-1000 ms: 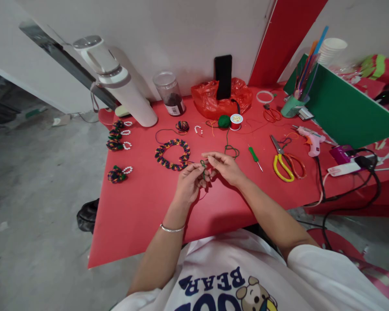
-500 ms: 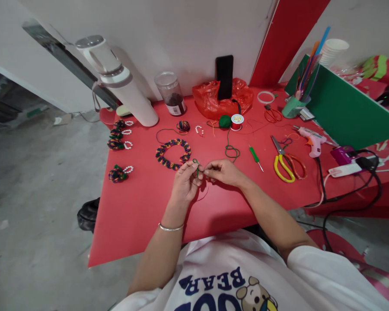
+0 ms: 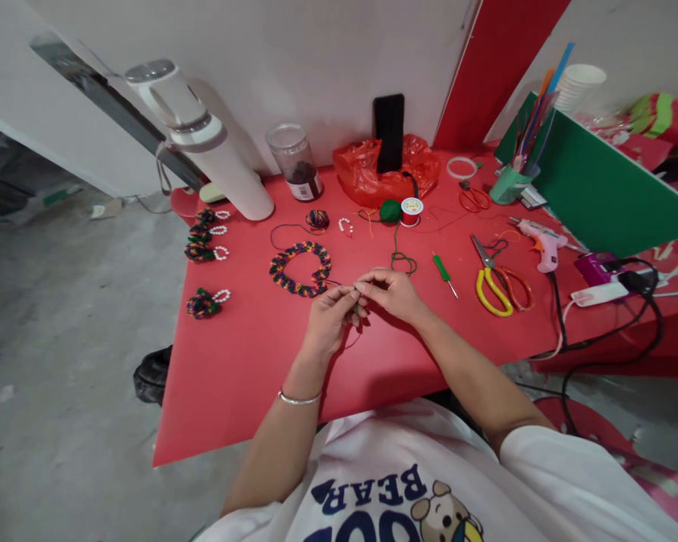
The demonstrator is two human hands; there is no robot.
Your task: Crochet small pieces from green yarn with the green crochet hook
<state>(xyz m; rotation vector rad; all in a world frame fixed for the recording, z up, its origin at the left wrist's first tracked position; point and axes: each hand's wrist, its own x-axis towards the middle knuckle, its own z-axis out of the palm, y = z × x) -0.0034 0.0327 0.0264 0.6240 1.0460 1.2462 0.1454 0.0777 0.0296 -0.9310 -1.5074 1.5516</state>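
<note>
My left hand [image 3: 331,320] and my right hand [image 3: 392,292] meet over the red table [image 3: 242,376], fingertips pinched together on a thin green cord [image 3: 356,305]. The cord hangs down between the two hands. Just beyond my left fingers lies a multicoloured braided ring [image 3: 300,268]. A loose loop of green cord [image 3: 402,261] trails from a green yarn ball [image 3: 390,211] past my right hand.
Yellow scissors [image 3: 490,290], a green-handled awl [image 3: 444,271], a glue gun [image 3: 539,242] and black cables [image 3: 610,324] lie to the right. A white jug [image 3: 203,143], a jar [image 3: 297,162], a red bag [image 3: 361,177] with a phone [image 3: 389,132] stand at the back. Small yarn-and-bead pieces [image 3: 206,245] sit left.
The green loop that stood up above my left fingers has been drawn down into the pinch. Both hands have stayed close together and shifted slightly right.
</note>
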